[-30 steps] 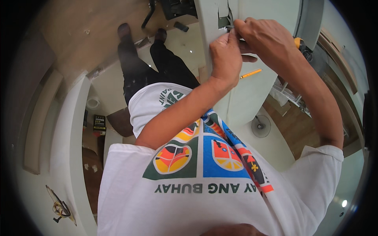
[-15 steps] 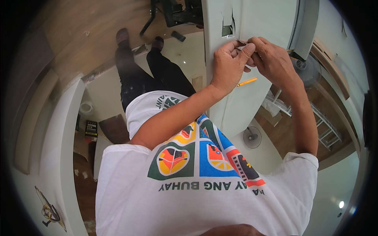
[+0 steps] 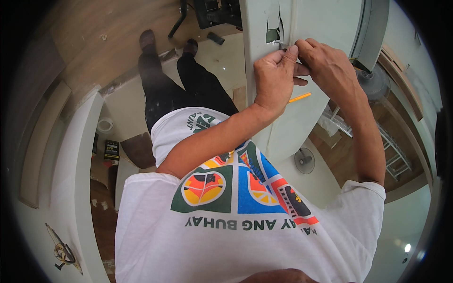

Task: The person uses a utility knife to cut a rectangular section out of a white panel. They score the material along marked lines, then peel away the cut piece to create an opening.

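Both my hands are raised in front of a white panel (image 3: pixel 278 127), just below a rectangular cutout (image 3: pixel 272 35) with ragged, torn edges. My left hand (image 3: pixel 275 79) is closed, its thumb pressed against the fingers. Close against it, my right hand (image 3: pixel 329 65) has its fingers bent in a pinch. A thin, dark greyish edge shows between the fingertips; what it belongs to is too small and covered to name. An orange pencil-like stick (image 3: pixel 300 97) lies against the panel below my hands.
Right of the panel are a standing fan (image 3: pixel 375 85), a metal ladder (image 3: pixel 394 153) and a smaller fan (image 3: pixel 304 161). On the left are a roll of white tape (image 3: pixel 105 125), a black and yellow box (image 3: pixel 111 152) and a coiled cable (image 3: pixel 63 253). A dark object (image 3: pixel 215 38) lies beyond my feet.
My left thumb has moved up and left, closer to the cutout. My right fingers have curled tighter beside it. The view has shifted slightly.
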